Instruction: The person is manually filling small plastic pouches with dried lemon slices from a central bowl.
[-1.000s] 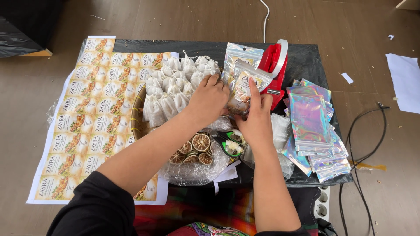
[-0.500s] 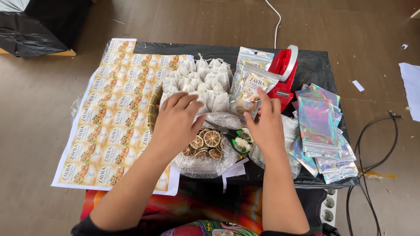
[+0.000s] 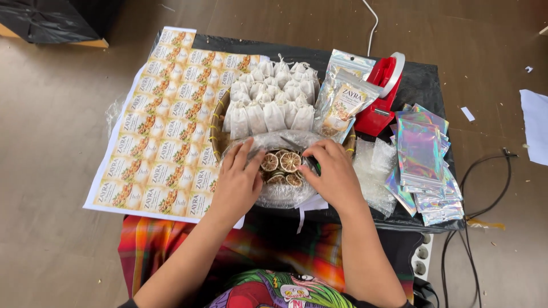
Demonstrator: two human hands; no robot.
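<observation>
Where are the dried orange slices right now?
In the head view, the dried orange slices sit in a clear plastic bag between the left hand and right hand, just below the white tea bags.

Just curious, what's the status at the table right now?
Left hand and right hand on clear bag of dried citrus slices. White pouches behind. Nothing blocking.

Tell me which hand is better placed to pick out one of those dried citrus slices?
Probably the right hand: its fingertips sit at the dried citrus slices in the clear bag, while the left hand rests on the bag's edge.
</observation>
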